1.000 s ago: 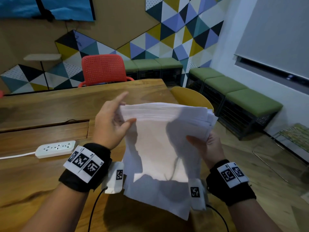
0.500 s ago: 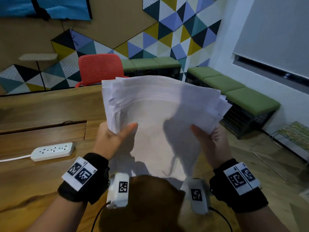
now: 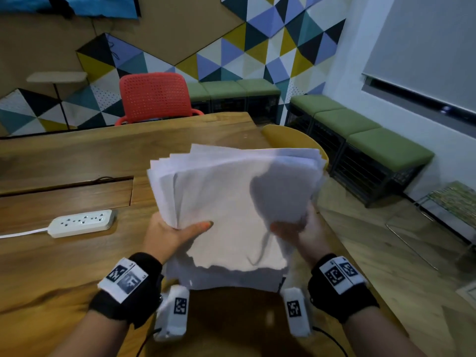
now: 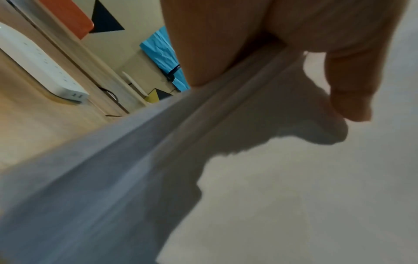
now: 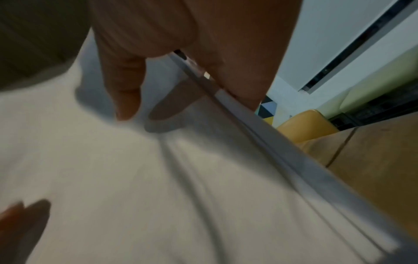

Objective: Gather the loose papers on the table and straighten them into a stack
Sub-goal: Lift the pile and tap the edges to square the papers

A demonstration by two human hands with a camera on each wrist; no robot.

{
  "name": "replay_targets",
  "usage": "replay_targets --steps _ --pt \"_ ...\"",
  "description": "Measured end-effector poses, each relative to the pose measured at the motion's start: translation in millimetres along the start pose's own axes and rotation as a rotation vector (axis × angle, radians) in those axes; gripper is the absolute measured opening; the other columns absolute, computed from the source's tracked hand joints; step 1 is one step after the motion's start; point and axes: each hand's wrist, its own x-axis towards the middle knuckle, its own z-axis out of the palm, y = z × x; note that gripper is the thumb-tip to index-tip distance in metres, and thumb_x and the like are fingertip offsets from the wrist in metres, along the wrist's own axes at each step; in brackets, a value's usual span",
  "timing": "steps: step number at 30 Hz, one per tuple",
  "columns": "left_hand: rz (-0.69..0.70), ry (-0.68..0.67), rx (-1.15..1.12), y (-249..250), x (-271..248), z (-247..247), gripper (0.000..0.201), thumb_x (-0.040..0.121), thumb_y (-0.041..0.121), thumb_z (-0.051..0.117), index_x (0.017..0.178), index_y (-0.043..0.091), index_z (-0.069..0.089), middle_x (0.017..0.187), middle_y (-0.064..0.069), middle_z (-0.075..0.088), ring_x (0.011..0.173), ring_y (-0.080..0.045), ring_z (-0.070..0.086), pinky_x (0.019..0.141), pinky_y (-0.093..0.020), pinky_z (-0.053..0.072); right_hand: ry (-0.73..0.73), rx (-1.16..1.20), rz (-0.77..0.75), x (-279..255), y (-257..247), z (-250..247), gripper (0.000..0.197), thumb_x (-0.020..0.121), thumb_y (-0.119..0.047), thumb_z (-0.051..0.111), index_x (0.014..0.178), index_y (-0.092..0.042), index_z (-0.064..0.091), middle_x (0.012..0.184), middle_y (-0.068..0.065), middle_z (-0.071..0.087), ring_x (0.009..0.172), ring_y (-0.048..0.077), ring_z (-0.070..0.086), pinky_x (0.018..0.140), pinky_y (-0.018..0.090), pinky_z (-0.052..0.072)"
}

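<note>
From the head view, your left hand (image 3: 164, 234) grips the left edge of the sheaf of white papers (image 3: 231, 202), thumb laid across the top sheet and fingers hidden beneath; your right hand (image 3: 306, 233) clamps the right edge the same way, thumb on top. The sheaf is held above the near end of the wooden table (image 3: 64, 155), tilted, its far edges fanned out and uneven, its near edge hanging down toward you. A white power strip (image 3: 82, 222) lies on the table to the left, well apart from the papers. A red chair (image 3: 154, 97) stands at the far side, a yellow chair (image 3: 291, 137) at the right end, and green benches (image 3: 360, 127) run along the walls. From the left wrist view, your thumb (image 4: 348, 85) presses onto the top sheet while the fingers (image 4: 203, 44) support the papers (image 4: 294, 196) from underneath; the power strip (image 4: 40, 71) shows beyond. From the right wrist view, your thumb (image 5: 126, 85) rests on the top sheet and the fingers (image 5: 239, 53) close beneath the layered paper edge (image 5: 282, 160), blurred; the yellow chair (image 5: 305, 125) sits behind.
</note>
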Motion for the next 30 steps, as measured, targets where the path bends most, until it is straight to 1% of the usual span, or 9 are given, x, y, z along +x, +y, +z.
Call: replay_targets --steps 2,7,13,18,20,23,25,27,30 --pt "-0.046 0.001 -0.004 -7.5 -4.5 4.5 0.034 0.065 0.001 0.079 0.083 0.024 0.061 0.073 0.007 0.07 0.071 0.001 0.066 0.052 -0.006 0.048 -0.015 -0.086 0.045 -1.5 8.0 5.3 0.087 0.043 -0.036 0.085 0.118 -0.011 0.049 0.098 0.002 0.065 0.087 0.015 0.063 0.063 0.02 0.052" --pt "0.062 0.086 0.009 1.3 -2.3 12.6 0.023 0.072 0.006 0.074 0.075 0.024 0.061 0.067 0.01 0.067 0.059 0.005 0.065 0.05 -0.006 0.047 0.137 -0.078 -0.07 -7.5 3.0 20.6 0.034 0.054 -0.039 0.072 0.077 -0.019 0.059 0.069 -0.001 0.064 0.061 0.005 0.057 0.05 0.019 0.045" --pt "0.055 0.026 0.026 1.2 -9.7 -0.1 0.049 0.062 -0.005 0.078 0.084 0.031 0.053 0.074 0.015 0.065 0.067 0.024 0.057 0.052 0.0 0.044 -0.004 -0.031 -0.015 -17.4 -0.2 1.4 0.067 0.056 -0.014 0.081 0.113 -0.012 0.046 0.081 -0.006 0.064 0.07 -0.004 0.064 0.057 0.013 0.05" --pt "0.027 0.048 0.018 -10.5 -5.6 6.2 0.023 0.071 0.005 0.074 0.079 0.022 0.06 0.08 0.004 0.063 0.069 0.0 0.064 0.051 -0.004 0.047 0.049 -0.158 -0.058 -10.6 -12.9 11.1 0.011 0.073 -0.016 0.067 0.077 -0.016 0.057 0.066 -0.006 0.063 0.057 -0.006 0.057 0.051 0.01 0.043" --pt "0.045 0.063 0.011 -6.2 -3.4 8.9 0.019 0.073 0.01 0.073 0.08 0.022 0.061 0.079 0.004 0.064 0.065 0.005 0.065 0.051 -0.004 0.046 0.083 -0.157 -0.093 -11.5 -24.3 12.3 0.005 0.083 -0.009 0.062 0.083 -0.007 0.057 0.07 -0.001 0.061 0.056 -0.007 0.056 0.048 0.005 0.04" --pt "0.085 0.012 -0.016 2.6 -6.9 10.8 0.032 0.071 0.001 0.074 0.08 0.027 0.057 0.069 0.01 0.069 0.063 0.018 0.06 0.052 -0.002 0.045 0.172 -0.147 -0.129 -12.8 -26.0 11.1 0.041 0.083 -0.006 0.062 0.119 -0.003 0.045 0.101 0.006 0.062 0.074 -0.007 0.059 0.066 0.012 0.051" --pt "0.124 -0.017 -0.015 5.6 -10.8 11.3 0.046 0.068 -0.005 0.074 0.084 0.032 0.053 0.069 0.027 0.07 0.069 0.021 0.059 0.055 -0.001 0.045 0.281 -0.112 -0.125 -12.6 -26.8 13.6 0.071 0.076 -0.012 0.071 0.134 -0.007 0.03 0.122 0.012 0.054 0.094 0.0 0.06 0.086 0.029 0.054" --pt "0.147 -0.009 0.002 6.1 -12.2 11.9 0.053 0.067 -0.006 0.075 0.087 0.037 0.05 0.073 0.022 0.069 0.072 0.024 0.057 0.056 0.001 0.044 0.362 -0.174 -0.245 -13.5 -35.6 16.6 0.091 0.068 -0.025 0.075 0.14 -0.016 0.019 0.138 0.018 0.04 0.113 0.014 0.054 0.092 0.043 0.052" --pt "0.164 -0.013 0.003 5.5 -9.5 12.0 0.053 0.067 -0.004 0.075 0.088 0.038 0.05 0.082 0.019 0.063 0.072 0.024 0.058 0.057 0.0 0.045 0.453 -0.339 -0.512 -10.7 -58.4 21.6 0.098 0.065 -0.03 0.07 0.142 -0.02 0.01 0.14 0.023 0.029 0.128 0.024 0.038 0.105 0.038 0.041"
